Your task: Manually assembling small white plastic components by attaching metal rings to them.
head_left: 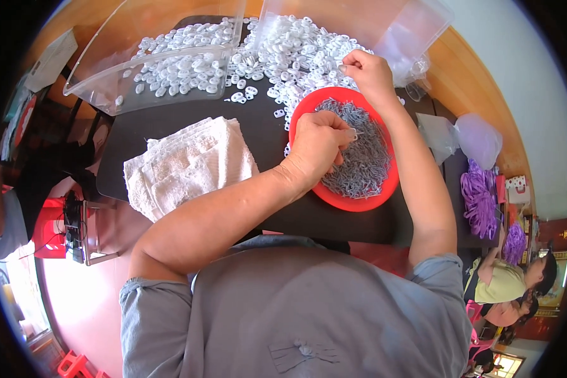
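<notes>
A red round dish sits on the black table and holds a heap of small grey metal clips. My left hand hovers over the dish with its fingers pinched on one small grey clip. My right hand reaches past the dish to a pile of small white plastic rings, fingertips closed on one white ring at the pile's edge.
A clear plastic tub at the far left holds more white rings; another clear tub stands far right. A folded white towel lies left of the dish. Purple bundles and another person are at the right.
</notes>
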A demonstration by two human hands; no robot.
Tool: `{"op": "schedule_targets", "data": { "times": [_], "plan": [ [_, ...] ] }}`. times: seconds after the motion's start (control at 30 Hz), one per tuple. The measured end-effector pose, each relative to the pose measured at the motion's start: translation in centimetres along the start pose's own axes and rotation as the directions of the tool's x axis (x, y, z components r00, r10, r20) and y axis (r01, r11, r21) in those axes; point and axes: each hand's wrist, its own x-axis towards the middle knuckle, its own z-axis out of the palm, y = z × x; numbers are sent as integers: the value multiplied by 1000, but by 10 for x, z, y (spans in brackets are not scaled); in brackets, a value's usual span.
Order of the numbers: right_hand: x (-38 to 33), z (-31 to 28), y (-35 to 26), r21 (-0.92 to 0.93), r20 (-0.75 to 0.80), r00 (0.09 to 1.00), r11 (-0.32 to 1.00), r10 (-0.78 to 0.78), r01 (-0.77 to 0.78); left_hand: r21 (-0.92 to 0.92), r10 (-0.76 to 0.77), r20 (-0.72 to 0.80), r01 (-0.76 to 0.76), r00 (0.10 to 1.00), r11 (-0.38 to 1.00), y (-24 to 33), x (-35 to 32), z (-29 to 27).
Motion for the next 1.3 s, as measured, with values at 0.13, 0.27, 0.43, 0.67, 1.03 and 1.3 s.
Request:
{"op": "schedule_targets", "data": {
  "times": [0.13, 0.27, 0.43, 0.67, 1.03, 1.3],
  "plan": [
    [10, 7, 4, -498, -108, 983, 864, -147, 74, 16, -1, -19, 1, 1000, 1000, 1, 1, 1],
    [22, 20, -15, -488, 74, 996, 869, -53, 83, -12, 12, -16, -12, 1000, 1000, 0, 1, 0],
    [35, 34, -16, -571, 81, 979, 796, -188, 200, -15, -4, -17, 3, 1000, 1000, 2, -1, 0],
    [33, 21, -5, -379, 65, 998, 925, -16, 40, -20, -3, -15, 3, 1000, 1000, 6, -1, 2],
    [-48, -33, -37, 732, 245, 927, 574, 283, -368, -129, 37, -41, -42, 998, 991, 9, 1, -8],
    [-95, -35, -89, 571, 292, 954, 787, 70, -232, -351, 214, -233, -287, 949, 891, 25, 13, -20]
  ]
}}
